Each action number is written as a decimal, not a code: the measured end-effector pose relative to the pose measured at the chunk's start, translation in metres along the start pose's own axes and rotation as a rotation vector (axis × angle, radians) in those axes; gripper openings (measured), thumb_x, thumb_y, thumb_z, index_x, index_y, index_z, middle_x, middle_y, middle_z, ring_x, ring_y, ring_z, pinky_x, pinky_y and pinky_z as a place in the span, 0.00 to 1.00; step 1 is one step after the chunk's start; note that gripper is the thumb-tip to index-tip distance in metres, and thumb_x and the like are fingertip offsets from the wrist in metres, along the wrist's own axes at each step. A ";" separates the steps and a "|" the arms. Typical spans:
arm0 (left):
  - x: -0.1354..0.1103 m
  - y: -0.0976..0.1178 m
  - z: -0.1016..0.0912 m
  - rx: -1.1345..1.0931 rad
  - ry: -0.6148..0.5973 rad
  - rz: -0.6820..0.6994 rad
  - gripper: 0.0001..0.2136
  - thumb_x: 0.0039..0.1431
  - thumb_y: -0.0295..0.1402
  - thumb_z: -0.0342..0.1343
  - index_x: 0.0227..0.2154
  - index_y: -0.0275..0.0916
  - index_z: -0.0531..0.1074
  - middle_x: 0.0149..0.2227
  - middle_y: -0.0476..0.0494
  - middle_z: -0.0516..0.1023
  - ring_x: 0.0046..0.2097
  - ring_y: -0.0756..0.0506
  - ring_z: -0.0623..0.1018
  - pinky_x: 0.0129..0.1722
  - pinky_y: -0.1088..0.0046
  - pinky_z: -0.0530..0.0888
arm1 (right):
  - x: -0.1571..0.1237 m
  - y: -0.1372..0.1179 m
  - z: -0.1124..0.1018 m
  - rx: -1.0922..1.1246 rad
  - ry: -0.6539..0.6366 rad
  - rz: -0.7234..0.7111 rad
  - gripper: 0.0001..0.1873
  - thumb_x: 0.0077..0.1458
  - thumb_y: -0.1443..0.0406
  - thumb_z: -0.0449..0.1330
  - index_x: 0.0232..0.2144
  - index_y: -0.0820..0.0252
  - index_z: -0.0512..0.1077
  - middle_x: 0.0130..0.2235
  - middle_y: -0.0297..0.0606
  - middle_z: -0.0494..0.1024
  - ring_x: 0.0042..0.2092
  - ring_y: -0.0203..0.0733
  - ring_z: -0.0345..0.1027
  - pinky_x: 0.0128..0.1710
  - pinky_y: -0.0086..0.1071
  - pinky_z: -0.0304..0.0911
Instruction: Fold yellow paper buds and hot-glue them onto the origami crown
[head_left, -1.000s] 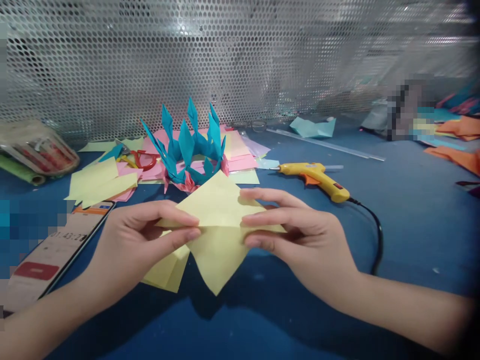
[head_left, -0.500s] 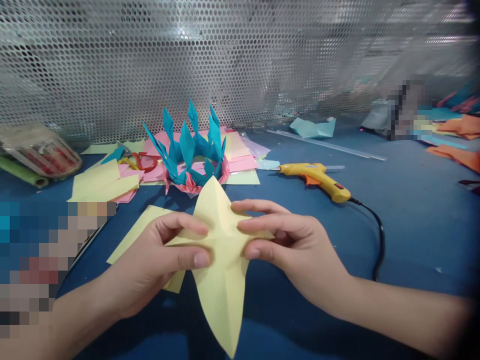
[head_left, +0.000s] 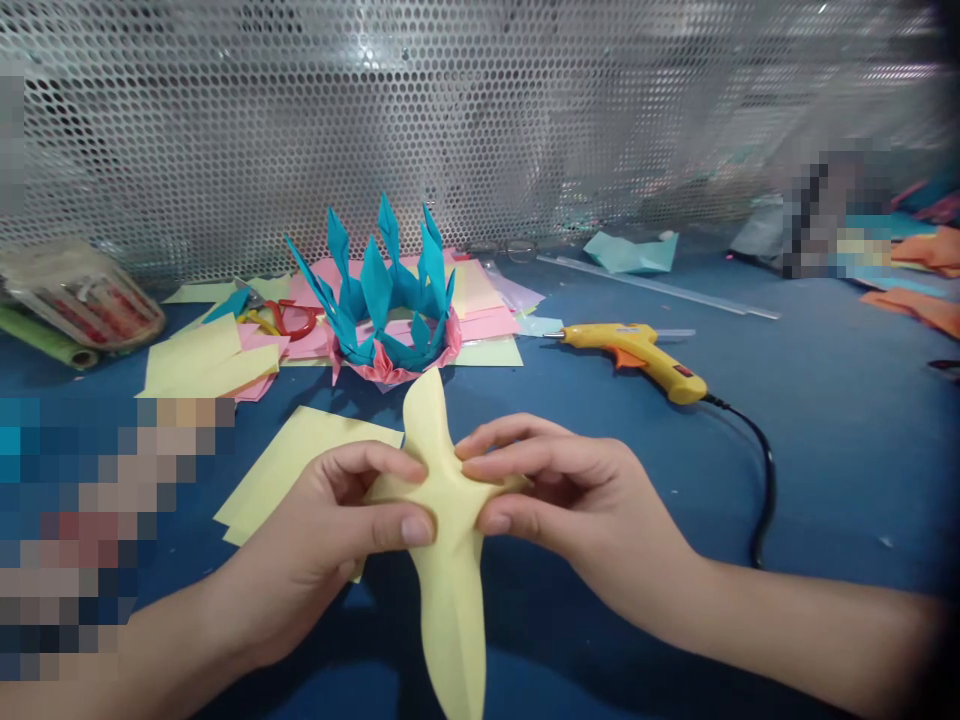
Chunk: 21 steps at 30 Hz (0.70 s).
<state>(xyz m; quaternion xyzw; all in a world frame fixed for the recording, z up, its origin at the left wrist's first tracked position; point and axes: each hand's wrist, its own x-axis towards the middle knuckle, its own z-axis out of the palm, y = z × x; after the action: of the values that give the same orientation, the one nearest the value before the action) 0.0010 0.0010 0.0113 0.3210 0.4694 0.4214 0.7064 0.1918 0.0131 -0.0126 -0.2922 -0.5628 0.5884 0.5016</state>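
A folded yellow paper [head_left: 450, 580] is pinched between both my hands above the blue table [head_left: 825, 430]. My left hand [head_left: 337, 540] grips its left flap with thumb and fingers closed. My right hand [head_left: 570, 490] grips the right flap the same way. The sheet is squeezed into a narrow shape with points up and down. Flat yellow sheets [head_left: 292, 460] lie under my left hand. Behind stands a blue paper crown on a pink base [head_left: 386, 300].
A yellow glue gun [head_left: 637, 352] with a black cord [head_left: 761, 480] lies to the right. Loose coloured sheets [head_left: 210, 360] and red scissors [head_left: 289, 320] sit at the back left, beside a plastic pouch [head_left: 75, 295]. A perforated metal screen [head_left: 480, 120] closes the back.
My hands have pushed the yellow paper's sides together, collapsing it from a wide diamond into a narrow, tall shape. The lower point has dropped toward me.
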 end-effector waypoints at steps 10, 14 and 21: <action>0.005 -0.005 -0.001 0.003 -0.029 0.073 0.10 0.32 0.35 0.76 0.19 0.47 0.82 0.28 0.51 0.85 0.32 0.50 0.82 0.29 0.86 0.75 | 0.001 0.001 -0.001 -0.062 0.009 -0.007 0.11 0.47 0.70 0.70 0.32 0.47 0.82 0.39 0.34 0.78 0.41 0.36 0.75 0.39 0.26 0.74; 0.008 -0.009 -0.004 0.142 -0.032 0.189 0.07 0.41 0.29 0.72 0.21 0.51 0.82 0.32 0.54 0.82 0.35 0.53 0.80 0.32 0.87 0.75 | 0.001 0.002 -0.001 -0.075 0.017 -0.013 0.11 0.47 0.70 0.69 0.32 0.46 0.82 0.39 0.33 0.78 0.41 0.34 0.74 0.41 0.26 0.73; 0.008 -0.011 -0.010 0.600 0.092 0.494 0.05 0.46 0.31 0.65 0.20 0.50 0.81 0.46 0.49 0.72 0.54 0.47 0.71 0.47 0.81 0.72 | 0.000 0.002 -0.001 -0.109 0.035 0.020 0.09 0.47 0.70 0.69 0.30 0.49 0.82 0.37 0.33 0.77 0.39 0.33 0.74 0.37 0.22 0.72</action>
<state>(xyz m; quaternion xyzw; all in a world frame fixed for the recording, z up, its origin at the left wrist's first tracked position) -0.0038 0.0039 -0.0044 0.5975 0.5115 0.4365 0.4368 0.1924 0.0140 -0.0150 -0.3349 -0.5824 0.5565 0.4889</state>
